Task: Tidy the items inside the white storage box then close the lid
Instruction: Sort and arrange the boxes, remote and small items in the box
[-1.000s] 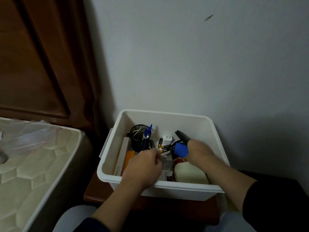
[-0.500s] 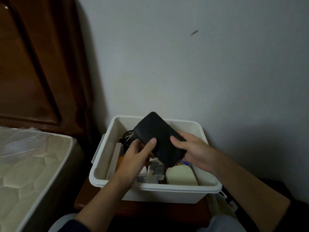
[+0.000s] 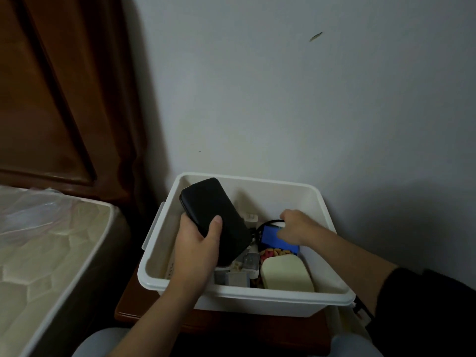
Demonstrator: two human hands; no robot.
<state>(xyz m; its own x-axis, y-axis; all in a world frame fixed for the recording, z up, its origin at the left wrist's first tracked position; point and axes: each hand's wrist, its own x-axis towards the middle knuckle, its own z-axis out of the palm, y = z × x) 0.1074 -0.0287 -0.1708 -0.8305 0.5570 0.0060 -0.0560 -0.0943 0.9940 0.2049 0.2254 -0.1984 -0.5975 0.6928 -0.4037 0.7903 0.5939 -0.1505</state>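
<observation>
While the sorting is only partly done and no lid is showing, a person's left hand (image 3: 198, 243) is gripping a black case (image 3: 215, 220), fingers and thumb curled round its lower end, above the white storage box (image 3: 247, 300); its long axis is tilting up toward the far-left corner. Farther in, the right hand (image 3: 296, 225) is reaching onto a blue item (image 3: 273, 239), fingers bent, grip unclear.

There is one view only, worn on the person's head, looking forward and steeply down from close above. It faces the wall (image 3: 309, 112), with the white storage box (image 3: 247, 297) low in the middle, the mattress (image 3: 51, 253) near left, and the headboard (image 3: 51, 99) far left.
</observation>
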